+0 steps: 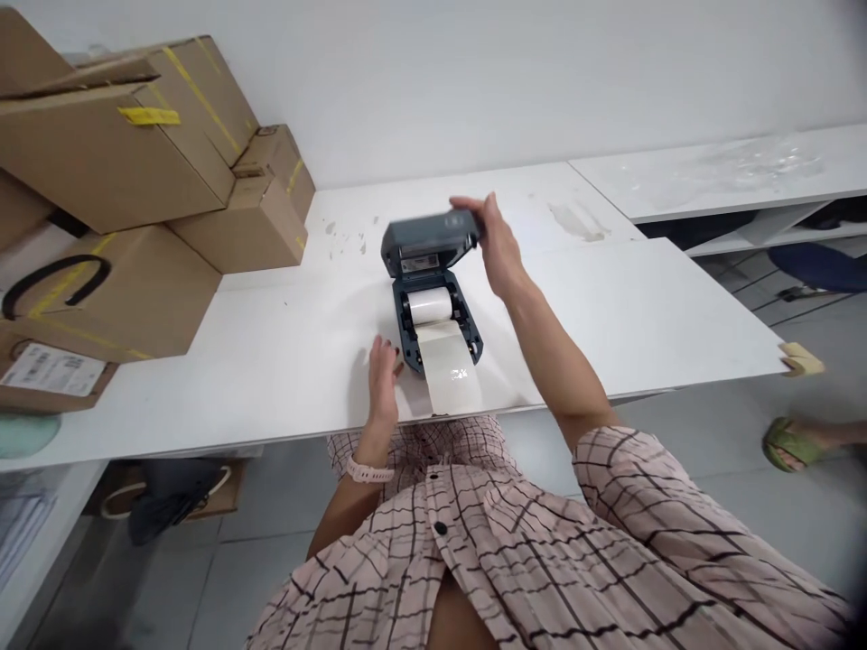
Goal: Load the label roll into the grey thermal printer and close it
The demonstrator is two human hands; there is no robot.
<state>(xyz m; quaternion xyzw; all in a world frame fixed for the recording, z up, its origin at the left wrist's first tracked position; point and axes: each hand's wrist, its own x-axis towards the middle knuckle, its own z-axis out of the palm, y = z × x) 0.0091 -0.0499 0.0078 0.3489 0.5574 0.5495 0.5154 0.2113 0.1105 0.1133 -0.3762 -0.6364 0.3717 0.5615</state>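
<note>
A dark label printer (478,348) sits on the white table with its lid (428,233) raised. Inside lies a white label roll (431,305), and a strip of label paper (452,372) runs from it over the printer's front to the table edge. My right hand (498,244) holds the lid at its right corner, thumb and fingers around the edge. Beside the printer's left side is my left hand (384,384), upright on the table with fingers loosely apart and nothing in it. Its fingertips are close to the casing; whether they touch it I cannot tell.
Cardboard boxes (115,153) with yellow tape are stacked at the left of the white table (284,361). Clear plastic film (738,171) lies on the far right table. A yellowish corner guard (803,358) covers the table's right corner. Another person's foot (792,444) in a green sandal shows at right.
</note>
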